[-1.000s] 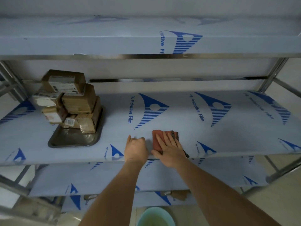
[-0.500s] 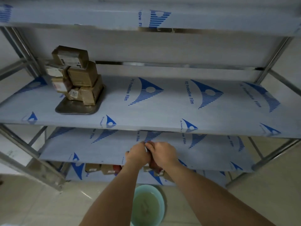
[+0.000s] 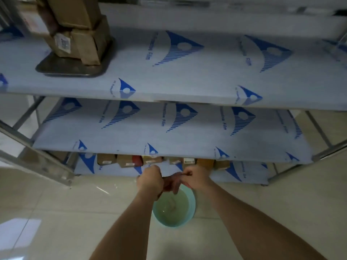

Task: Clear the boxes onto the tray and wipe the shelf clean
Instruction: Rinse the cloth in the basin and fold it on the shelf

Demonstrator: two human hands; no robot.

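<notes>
I read "Film" in blue on the middle shelf's protective sheet (image 3: 223,123), and again, part-cut as "...tective Film", further left on it. Blue print on the upper shelf (image 3: 187,79) is too blurred. White label on the stacked boxes (image 3: 62,43): unreadable.

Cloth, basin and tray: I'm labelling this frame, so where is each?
cloth (image 3: 170,182): head view, bunched middle between both hands.
basin (image 3: 191,212): head view, right rim, on the floor.
tray (image 3: 56,69): head view, bare front part, below the boxes.
</notes>
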